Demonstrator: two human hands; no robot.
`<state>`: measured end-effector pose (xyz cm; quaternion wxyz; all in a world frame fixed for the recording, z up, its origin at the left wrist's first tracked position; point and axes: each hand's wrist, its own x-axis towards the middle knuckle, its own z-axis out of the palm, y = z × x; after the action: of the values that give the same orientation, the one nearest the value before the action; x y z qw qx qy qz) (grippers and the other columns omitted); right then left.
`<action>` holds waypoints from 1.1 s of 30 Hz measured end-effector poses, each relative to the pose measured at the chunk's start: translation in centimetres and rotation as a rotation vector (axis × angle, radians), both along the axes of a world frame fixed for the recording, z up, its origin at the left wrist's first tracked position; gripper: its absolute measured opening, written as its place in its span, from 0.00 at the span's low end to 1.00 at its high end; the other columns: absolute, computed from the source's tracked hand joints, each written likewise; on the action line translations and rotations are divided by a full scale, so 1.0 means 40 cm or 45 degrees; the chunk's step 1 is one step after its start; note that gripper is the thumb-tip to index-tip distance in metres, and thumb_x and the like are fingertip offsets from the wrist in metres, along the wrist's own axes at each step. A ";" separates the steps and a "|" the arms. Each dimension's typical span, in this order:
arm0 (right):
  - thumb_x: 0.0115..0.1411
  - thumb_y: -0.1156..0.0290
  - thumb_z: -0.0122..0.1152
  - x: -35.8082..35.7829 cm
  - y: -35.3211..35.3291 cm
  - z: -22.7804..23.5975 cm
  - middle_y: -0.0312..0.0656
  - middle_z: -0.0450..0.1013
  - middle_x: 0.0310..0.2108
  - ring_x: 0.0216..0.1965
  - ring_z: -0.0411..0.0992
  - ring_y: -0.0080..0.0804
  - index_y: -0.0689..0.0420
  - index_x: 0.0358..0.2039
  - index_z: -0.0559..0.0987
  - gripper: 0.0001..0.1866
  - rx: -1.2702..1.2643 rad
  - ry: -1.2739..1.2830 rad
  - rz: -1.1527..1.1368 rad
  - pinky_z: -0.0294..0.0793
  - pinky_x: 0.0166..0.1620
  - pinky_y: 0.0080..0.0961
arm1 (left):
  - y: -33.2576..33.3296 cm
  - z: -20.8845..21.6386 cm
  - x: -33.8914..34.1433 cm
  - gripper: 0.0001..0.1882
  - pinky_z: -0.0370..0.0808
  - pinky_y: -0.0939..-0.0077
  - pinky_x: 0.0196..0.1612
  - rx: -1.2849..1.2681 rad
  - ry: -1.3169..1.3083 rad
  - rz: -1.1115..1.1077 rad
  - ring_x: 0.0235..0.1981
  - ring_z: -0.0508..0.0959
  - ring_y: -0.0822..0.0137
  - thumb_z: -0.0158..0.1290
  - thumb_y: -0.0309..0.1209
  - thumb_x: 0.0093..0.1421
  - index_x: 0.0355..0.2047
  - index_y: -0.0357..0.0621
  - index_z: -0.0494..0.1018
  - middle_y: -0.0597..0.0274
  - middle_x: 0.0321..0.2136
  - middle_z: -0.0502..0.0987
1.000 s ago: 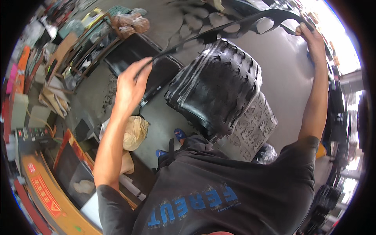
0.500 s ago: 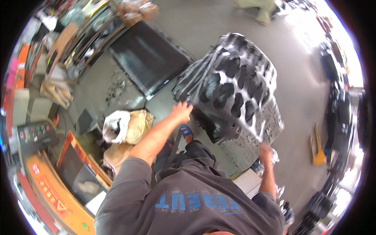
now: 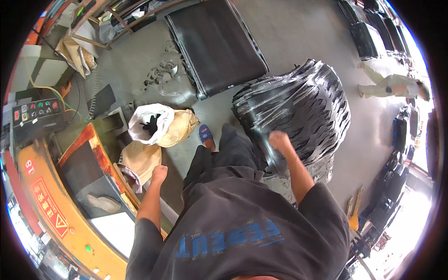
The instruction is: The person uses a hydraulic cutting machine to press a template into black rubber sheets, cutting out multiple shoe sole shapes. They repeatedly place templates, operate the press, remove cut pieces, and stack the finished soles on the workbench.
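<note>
My right hand (image 3: 279, 140) is curled into a loose fist over the near left part of a pile of black rubber-like sheets (image 3: 298, 109), with nothing showing in it. Whether it touches the pile I cannot tell. The sheets have rows of sole-shaped cut-outs, and their stacked edges fan out at the left. Down at my left side, my left hand (image 3: 160, 174) is closed with no object visible in it. Nearest to it is a brown paper sack (image 3: 141, 161). A white sack (image 3: 150, 125) holding black pieces stands just beyond, against a tan sack (image 3: 179, 127).
Orange machine (image 3: 51, 205) with a framed opening and a control box (image 3: 39, 112) at my left. A stack of uncut black sheets (image 3: 214, 44) lies ahead; scraps (image 3: 165, 70) litter the floor beside it. Yellow pallet-jack forks (image 3: 355, 210) at right; a person (image 3: 389, 84) farther off.
The sheet with cut-outs, stretched between my hands before, now lies on the pile, out of both hands. My left hand has drawn back toward the sacks; my view has turned.
</note>
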<state>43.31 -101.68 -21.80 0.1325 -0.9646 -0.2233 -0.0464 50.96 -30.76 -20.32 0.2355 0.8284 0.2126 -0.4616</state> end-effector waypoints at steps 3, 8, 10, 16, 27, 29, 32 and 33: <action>0.73 0.64 0.60 0.324 -0.053 0.054 0.33 0.80 0.31 0.26 0.74 0.19 0.59 0.37 0.83 0.12 1.183 1.187 -1.133 0.71 0.28 0.23 | -0.066 0.005 0.027 0.16 0.77 0.70 0.28 -0.223 0.107 0.564 0.29 0.83 0.68 0.56 0.39 0.70 0.43 0.38 0.83 0.59 0.34 0.84; 0.67 0.65 0.64 0.679 -0.108 -0.051 0.38 0.83 0.33 0.28 0.76 0.23 0.64 0.45 0.86 0.15 1.113 1.333 -1.351 0.74 0.30 0.23 | -0.250 0.001 0.157 0.13 0.73 0.78 0.26 -0.318 0.158 0.698 0.28 0.80 0.74 0.56 0.37 0.73 0.46 0.39 0.82 0.64 0.34 0.82; 0.66 0.64 0.64 0.769 -0.171 -0.184 0.41 0.83 0.33 0.29 0.78 0.26 0.64 0.46 0.86 0.17 0.889 1.369 -1.272 0.77 0.32 0.27 | -0.321 -0.034 0.227 0.14 0.74 0.80 0.29 -0.328 0.141 0.732 0.30 0.80 0.74 0.55 0.37 0.75 0.47 0.37 0.81 0.63 0.34 0.82; 0.62 0.55 0.66 0.960 -0.421 -0.689 0.58 0.85 0.45 0.49 0.85 0.52 0.61 0.52 0.86 0.26 0.289 1.070 -1.350 0.81 0.54 0.44 | -0.514 -0.250 0.463 0.19 0.79 0.75 0.37 -0.364 0.336 0.814 0.37 0.84 0.70 0.53 0.40 0.76 0.51 0.32 0.80 0.55 0.40 0.85; 0.61 0.49 0.71 1.097 -0.560 -0.963 0.61 0.85 0.41 0.49 0.83 0.61 0.66 0.46 0.87 0.29 0.008 1.291 -1.400 0.78 0.55 0.50 | -0.765 -0.504 0.808 0.22 0.83 0.66 0.52 -0.400 0.443 0.887 0.46 0.85 0.61 0.53 0.42 0.77 0.57 0.34 0.78 0.51 0.46 0.85; 0.62 0.48 0.71 1.114 -0.551 -0.937 0.65 0.84 0.40 0.50 0.82 0.63 0.68 0.45 0.86 0.31 -0.096 1.281 -1.285 0.77 0.56 0.50 | -0.781 -0.515 0.823 0.21 0.82 0.67 0.53 -0.444 0.485 0.869 0.46 0.85 0.62 0.53 0.41 0.78 0.57 0.34 0.78 0.51 0.46 0.85; 0.66 0.46 0.69 1.167 -0.553 -0.898 0.49 0.78 0.24 0.23 0.80 0.44 0.64 0.29 0.81 0.29 0.175 1.655 -1.678 0.81 0.31 0.42 | -0.797 -0.535 0.822 0.19 0.81 0.70 0.50 -0.431 0.528 0.911 0.42 0.83 0.67 0.52 0.39 0.78 0.55 0.34 0.78 0.54 0.43 0.84; 0.66 0.47 0.69 1.186 -0.545 -0.886 0.46 0.76 0.23 0.21 0.77 0.39 0.63 0.30 0.79 0.27 0.291 1.741 -1.715 0.81 0.28 0.38 | -0.799 -0.547 0.821 0.18 0.81 0.71 0.48 -0.429 0.505 0.896 0.41 0.83 0.68 0.52 0.38 0.78 0.55 0.34 0.78 0.56 0.42 0.84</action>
<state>90.75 -123.48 -57.25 0.2726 -0.6902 0.5079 0.4375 83.79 -62.71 -42.20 0.4648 0.5509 0.4447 -0.5317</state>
